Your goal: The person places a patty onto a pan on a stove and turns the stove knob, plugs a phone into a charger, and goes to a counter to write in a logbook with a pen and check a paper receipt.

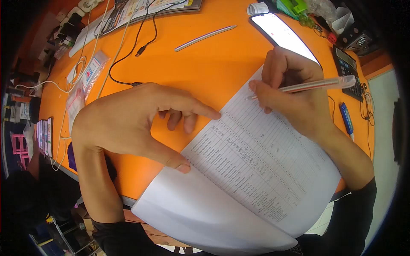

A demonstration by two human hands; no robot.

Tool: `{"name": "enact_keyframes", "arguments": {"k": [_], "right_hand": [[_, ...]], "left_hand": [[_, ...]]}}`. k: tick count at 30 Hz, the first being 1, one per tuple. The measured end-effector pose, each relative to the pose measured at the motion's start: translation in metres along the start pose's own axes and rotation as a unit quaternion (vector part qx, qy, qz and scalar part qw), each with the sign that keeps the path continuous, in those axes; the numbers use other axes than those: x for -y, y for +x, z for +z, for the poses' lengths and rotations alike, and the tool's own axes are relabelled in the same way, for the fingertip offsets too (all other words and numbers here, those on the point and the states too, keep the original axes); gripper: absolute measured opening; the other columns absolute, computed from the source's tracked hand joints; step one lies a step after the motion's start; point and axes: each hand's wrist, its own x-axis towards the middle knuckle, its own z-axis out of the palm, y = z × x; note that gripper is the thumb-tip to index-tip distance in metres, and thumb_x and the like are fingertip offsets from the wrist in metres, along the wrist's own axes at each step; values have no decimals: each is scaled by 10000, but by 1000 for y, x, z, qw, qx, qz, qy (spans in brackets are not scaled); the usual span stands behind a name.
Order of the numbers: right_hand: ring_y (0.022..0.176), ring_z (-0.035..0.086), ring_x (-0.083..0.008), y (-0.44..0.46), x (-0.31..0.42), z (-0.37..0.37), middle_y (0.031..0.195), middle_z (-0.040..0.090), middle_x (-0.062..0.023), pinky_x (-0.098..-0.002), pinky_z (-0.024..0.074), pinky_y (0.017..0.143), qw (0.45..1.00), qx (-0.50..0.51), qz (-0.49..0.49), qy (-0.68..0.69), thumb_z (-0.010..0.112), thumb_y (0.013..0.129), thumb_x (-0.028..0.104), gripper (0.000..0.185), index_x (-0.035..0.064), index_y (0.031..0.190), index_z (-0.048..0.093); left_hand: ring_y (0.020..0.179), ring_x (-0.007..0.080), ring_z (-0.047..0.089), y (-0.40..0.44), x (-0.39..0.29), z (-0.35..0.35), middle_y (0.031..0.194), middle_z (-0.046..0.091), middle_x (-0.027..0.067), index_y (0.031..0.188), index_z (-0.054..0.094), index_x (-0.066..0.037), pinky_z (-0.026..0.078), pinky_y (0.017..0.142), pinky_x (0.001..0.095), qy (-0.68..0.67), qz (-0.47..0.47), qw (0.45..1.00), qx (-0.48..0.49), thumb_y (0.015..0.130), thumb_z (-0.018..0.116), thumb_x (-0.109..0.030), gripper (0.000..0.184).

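A printed sheet (256, 153) with rows of text, lines and handwritten marks lies on the orange table (171, 68). Its near part, a blank white page (200, 205), curls up over the table's front edge. My right hand (294, 89) is closed round a clear pen (316, 84), whose tip is over the sheet's upper lined part. My left hand (149, 119) has its fingers apart; the index fingertip touches the sheet's left edge and the thumb rests on the folded page.
Beyond the sheet are a lit phone (284, 36), a silver pencil-like stick (205, 38), black cables (136, 47) and papers (124, 17). A calculator (348, 70) and a blue marker (346, 117) are at the right. A plastic packet (92, 74) lies at the left.
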Motion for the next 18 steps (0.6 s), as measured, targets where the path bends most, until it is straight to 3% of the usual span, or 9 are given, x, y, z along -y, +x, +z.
{"name": "enact_keyframes", "arguments": {"k": [5,7,10,11,13,18], "right_hand": [[586,614,-33,5,-2,-6,710,628,-2,-183,475,537,998,-48,19,28,740,913,24,282,85,765,508],[618,656,-86,7,3,-3,771,618,-38,-208,519,537,992,-76,66,73,756,960,25,214,68,820,600],[665,693,-91,9,9,1,792,629,-43,-204,547,557,986,-92,102,97,779,955,28,198,64,839,622],[665,693,-91,9,7,0,792,629,-43,-204,547,557,986,-93,102,95,779,955,28,198,64,839,622],[661,698,-89,9,-3,-2,791,637,-41,-195,564,570,998,-53,5,36,800,943,40,183,59,860,638],[627,690,-79,9,-2,-4,759,682,-47,-200,557,543,997,-67,28,38,813,931,58,224,60,837,609]], "left_hand": [[820,155,618,0,-4,-1,939,697,20,1321,747,-78,448,750,289,15,-11,1000,9,613,1025,-204,771],[829,148,626,0,-4,0,932,697,16,1289,748,-67,456,758,287,10,-20,1000,7,590,1032,-227,771],[836,146,632,0,-7,0,935,697,15,1278,744,-62,461,762,286,17,-33,999,9,575,1035,-251,784],[836,146,632,0,-7,1,935,697,15,1278,744,-62,461,762,286,17,-32,999,9,575,1035,-251,784],[834,149,632,0,-9,1,946,698,20,1270,746,-68,462,766,284,19,-41,999,7,560,1037,-255,789],[836,149,626,2,-12,0,950,694,18,1262,748,-70,460,770,279,13,-55,998,14,546,1040,-241,791]]}}
